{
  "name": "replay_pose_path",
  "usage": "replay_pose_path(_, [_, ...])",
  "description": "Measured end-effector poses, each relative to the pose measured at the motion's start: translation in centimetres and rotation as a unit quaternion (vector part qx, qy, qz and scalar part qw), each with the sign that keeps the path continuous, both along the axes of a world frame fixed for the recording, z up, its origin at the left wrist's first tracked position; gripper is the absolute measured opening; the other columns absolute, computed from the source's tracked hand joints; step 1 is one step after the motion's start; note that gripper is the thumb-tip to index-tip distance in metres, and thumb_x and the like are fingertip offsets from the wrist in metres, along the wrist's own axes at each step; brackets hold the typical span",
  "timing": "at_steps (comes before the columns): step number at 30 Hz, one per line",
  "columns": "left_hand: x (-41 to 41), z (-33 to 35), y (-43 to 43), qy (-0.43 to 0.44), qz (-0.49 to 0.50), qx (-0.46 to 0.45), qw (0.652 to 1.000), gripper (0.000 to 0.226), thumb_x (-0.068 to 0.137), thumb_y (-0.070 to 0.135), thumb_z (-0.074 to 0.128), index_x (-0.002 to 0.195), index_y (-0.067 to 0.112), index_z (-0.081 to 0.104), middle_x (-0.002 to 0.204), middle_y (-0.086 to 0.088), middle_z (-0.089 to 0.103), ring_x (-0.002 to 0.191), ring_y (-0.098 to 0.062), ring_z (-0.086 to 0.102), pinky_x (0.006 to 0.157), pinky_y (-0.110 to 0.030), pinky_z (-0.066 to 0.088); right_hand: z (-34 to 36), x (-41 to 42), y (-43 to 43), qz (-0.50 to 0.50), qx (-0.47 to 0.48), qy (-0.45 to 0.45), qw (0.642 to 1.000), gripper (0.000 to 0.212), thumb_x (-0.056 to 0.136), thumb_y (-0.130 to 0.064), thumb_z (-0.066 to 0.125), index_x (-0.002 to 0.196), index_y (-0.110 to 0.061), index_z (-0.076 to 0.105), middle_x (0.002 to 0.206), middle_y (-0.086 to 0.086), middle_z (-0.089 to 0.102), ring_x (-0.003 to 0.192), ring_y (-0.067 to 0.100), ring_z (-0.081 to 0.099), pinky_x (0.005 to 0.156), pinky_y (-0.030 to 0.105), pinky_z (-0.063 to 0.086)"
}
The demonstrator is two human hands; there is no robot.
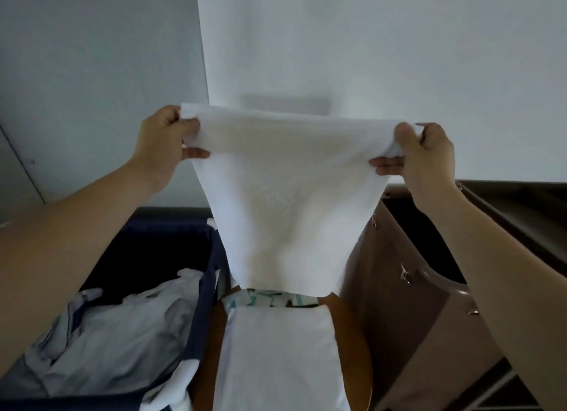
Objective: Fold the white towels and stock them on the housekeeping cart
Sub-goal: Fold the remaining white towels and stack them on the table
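A white towel hangs spread out in front of me, held up at chest height by its two top corners. My left hand pinches the top left corner and my right hand pinches the top right corner. The towel's lower edge hangs just above a folded white towel that lies flat on a wooden surface below. To the right stands the brown housekeeping cart.
A dark blue fabric bin at the lower left holds crumpled pale linen. A teal and white patterned item lies behind the folded towel. A white wall fills the background.
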State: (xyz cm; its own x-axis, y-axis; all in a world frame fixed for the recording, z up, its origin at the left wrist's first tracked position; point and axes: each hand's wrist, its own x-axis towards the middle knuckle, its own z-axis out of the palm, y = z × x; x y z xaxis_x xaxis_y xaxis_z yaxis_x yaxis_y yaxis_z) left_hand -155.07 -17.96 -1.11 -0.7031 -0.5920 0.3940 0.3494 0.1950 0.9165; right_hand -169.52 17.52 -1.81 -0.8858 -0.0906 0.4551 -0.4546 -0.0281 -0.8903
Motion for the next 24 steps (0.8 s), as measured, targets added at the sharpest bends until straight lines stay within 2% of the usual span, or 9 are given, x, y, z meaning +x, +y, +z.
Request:
replay_pose_path(2, [2.8,-2.4,1.0,-0.025,-0.002,-0.011,1.0,0.011,0.092,0.01,0.062,0.088,0.017,0.069,0.093,0.0,0.066,0.082,-0.018,0.07,0.064,-0.037,0.061,-2.3,2.4,1.5,0.0,0.017,-0.023,1.0,0.023,0.091,-0.044,0.059,0.099,-0.025,0.05,0.077,-0.001,0.076,0.065,0.036,0.074,0.066,0.053,0.062])
replay_pose_path(5, [7.1,-6.4,2.6,-0.051,-0.003,-0.018,0.999,0.012,0.095,0.008,0.06,0.089,0.016,0.068,0.092,-0.002,0.066,0.082,-0.017,0.069,0.064,-0.034,0.062,-6.6,6.2,3.5,-0.001,0.047,-0.061,0.997,0.028,0.088,-0.05,0.06,0.099,-0.025,0.053,0.09,0.01,0.074,0.069,0.038,0.074,0.076,0.064,0.057])
replay_pose_path(9, [13.7,-14.2,4.7,-0.198,-0.035,-0.033,0.979,0.006,0.096,0.011,0.062,0.093,0.014,0.066,0.095,-0.005,0.068,0.083,-0.019,0.071,0.069,-0.032,0.062,-14.2,11.9,5.7,0.029,0.11,-0.16,0.98,0.014,0.103,-0.032,0.052,0.103,-0.018,0.054,0.109,0.019,0.067,0.075,0.034,0.075,0.075,0.054,0.061])
replay_pose_path(12, [18.3,-20.0,6.1,-0.295,-0.047,-0.048,0.953,0.006,0.093,0.007,0.066,0.091,0.012,0.064,0.089,-0.008,0.063,0.07,-0.012,0.07,0.056,-0.02,0.055,-19.2,15.9,7.4,0.049,0.187,-0.237,0.952,0.013,0.104,-0.028,0.053,0.107,-0.015,0.055,0.112,0.016,0.067,0.077,0.027,0.076,0.075,0.048,0.063])
replay_pose_path(13, [19.3,-21.5,6.4,-0.32,-0.052,-0.048,0.945,0.007,0.092,0.005,0.065,0.092,0.011,0.063,0.09,-0.01,0.061,0.071,-0.011,0.068,0.055,-0.019,0.054,-20.4,17.0,7.9,0.052,0.212,-0.249,0.943,0.013,0.103,-0.028,0.054,0.107,-0.015,0.055,0.112,0.015,0.067,0.078,0.025,0.076,0.077,0.047,0.063])
replay_pose_path(16, [21.3,-24.8,7.0,-0.365,-0.073,0.004,0.928,0.012,0.093,0.002,0.063,0.104,-0.002,0.06,0.098,-0.018,0.054,0.089,-0.027,0.06,0.074,-0.038,0.059,-23.0,19.3,9.1,0.051,0.276,-0.257,0.925,0.013,0.102,-0.03,0.057,0.105,-0.017,0.058,0.108,0.008,0.068,0.079,0.018,0.076,0.08,0.046,0.062])
replay_pose_path(18, [21.9,-26.1,7.0,-0.39,-0.075,0.007,0.918,0.013,0.092,0.001,0.064,0.104,-0.002,0.061,0.098,-0.019,0.055,0.091,-0.031,0.057,0.084,-0.047,0.057,-24.2,20.0,9.6,0.046,0.299,-0.264,0.916,0.015,0.101,-0.03,0.058,0.103,-0.015,0.059,0.102,0.007,0.07,0.077,0.018,0.076,0.076,0.044,0.062])
replay_pose_path(21, [21.6,-26.8,6.9,-0.438,-0.107,0.018,0.892,0.004,0.093,0.003,0.063,0.096,0.004,0.06,0.094,-0.017,0.051,0.087,-0.03,0.053,0.09,-0.049,0.056,-25.6,19.5,10.2,0.059,0.331,-0.281,0.899,0.016,0.099,-0.029,0.062,0.1,-0.013,0.063,0.088,0.011,0.074,0.072,0.021,0.075,0.056,0.034,0.049])
replay_pose_path(24, [19.4,-26.8,6.2,-0.491,-0.143,0.01,0.859,0.015,0.094,0.004,0.06,0.106,-0.004,0.058,0.1,-0.026,0.057,0.094,-0.039,0.059,0.096,-0.049,0.053,-26.7,16.7,10.1,0.066,0.379,-0.285,0.878,0.019,0.097,-0.031,0.064,0.095,-0.013,0.068,0.072,0.009,0.071,0.062,0.02,0.065,0.055,0.028,0.041])
